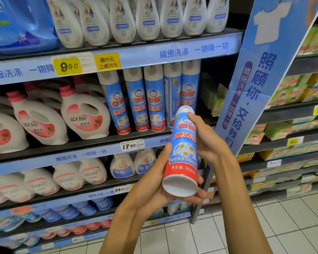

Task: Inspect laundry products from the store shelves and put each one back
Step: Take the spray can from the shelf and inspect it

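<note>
Before the laundry shelves, both hands hold one spray can (184, 147) in the air, tilted so its white cap leans away toward the shelf and its hollow base faces the camera. Its label is blue with a red band at the bottom, printed 350ml. The left hand (154, 182) cups the lower part, thumb lying up the can's left side and fingers curled under the base. The right hand (206, 138) grips the upper part from the right, fingertips wrapped near the cap. Just behind the held can, a row of matching spray cans (151, 99) stands upright on the middle shelf (92, 143), beside white detergent jugs with pink caps (84, 114). A price tag reading 17.90 (132, 145) sits on that shelf's edge. Above, white bottles (147, 19) line the top shelf, next to a big blue jug (20, 24). A blue banner (261, 76) with a white T-shirt picture hangs at the right.
</note>
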Demonstrator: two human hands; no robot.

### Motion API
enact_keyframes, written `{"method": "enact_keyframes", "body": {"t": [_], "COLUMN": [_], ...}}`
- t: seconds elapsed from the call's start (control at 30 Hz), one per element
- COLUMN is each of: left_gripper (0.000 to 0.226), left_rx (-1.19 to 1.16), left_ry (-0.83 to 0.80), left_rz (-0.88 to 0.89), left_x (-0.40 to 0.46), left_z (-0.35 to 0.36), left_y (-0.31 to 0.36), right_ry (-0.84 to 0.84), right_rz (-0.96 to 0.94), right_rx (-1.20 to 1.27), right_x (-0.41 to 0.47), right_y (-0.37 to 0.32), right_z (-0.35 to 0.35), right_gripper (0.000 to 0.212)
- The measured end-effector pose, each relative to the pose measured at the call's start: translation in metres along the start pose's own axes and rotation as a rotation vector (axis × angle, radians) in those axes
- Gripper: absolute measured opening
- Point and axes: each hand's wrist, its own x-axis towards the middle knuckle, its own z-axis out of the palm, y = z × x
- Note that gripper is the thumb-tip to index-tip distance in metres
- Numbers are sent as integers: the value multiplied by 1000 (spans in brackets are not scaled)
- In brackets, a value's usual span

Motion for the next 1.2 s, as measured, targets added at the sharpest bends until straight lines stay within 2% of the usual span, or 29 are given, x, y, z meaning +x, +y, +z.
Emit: {"method": "enact_keyframes", "body": {"t": [0.1,0.23,0.37,0.5,0.63,0.77,0.87,0.97,1.03,1.1,1.2], "left_gripper": [66,56,46,46,49,51,53,52,46,41,46], "left_rx": [138,416,575,634,702,708,693,709,728,708,663], "left_ry": [77,320,466,477,464,458,472,486,530,566,564], "left_rz": [8,99,226,324,418,516,524,505,491,485,490], "left_x": [4,16,24,29,36,47,53,60,69,80,102], "left_z": [-4,-10,-18,-29,-35,-35,-39,-42,-42,-40,-33], "left_y": [-4,-12,-17,-17,-12,-11,-11,-13,-17,-19,-18], "right_ry": [41,46,-112,-328,-403,-489,-528,-462,-315,-142,83], "right_rz": [-92,-305,-416,-471,-514,-556,-565,-542,-559,-619,-683], "right_rx": [-30,-70,-211,-208,-272,-422,-513,-582,-606,-573,-429], "right_x": [2,-1,-10,-23,-35,-40,-42,-38,-34,-30,-20], "right_y": [1,-8,-14,-16,-20,-25,-30,-31,-30,-28,-28], "right_z": [-3,-6,-1,-1,-3,-1,0,-2,-4,-8,-14], "right_gripper": [33,33,41,60,78,81,76,80,82,75,66]}}
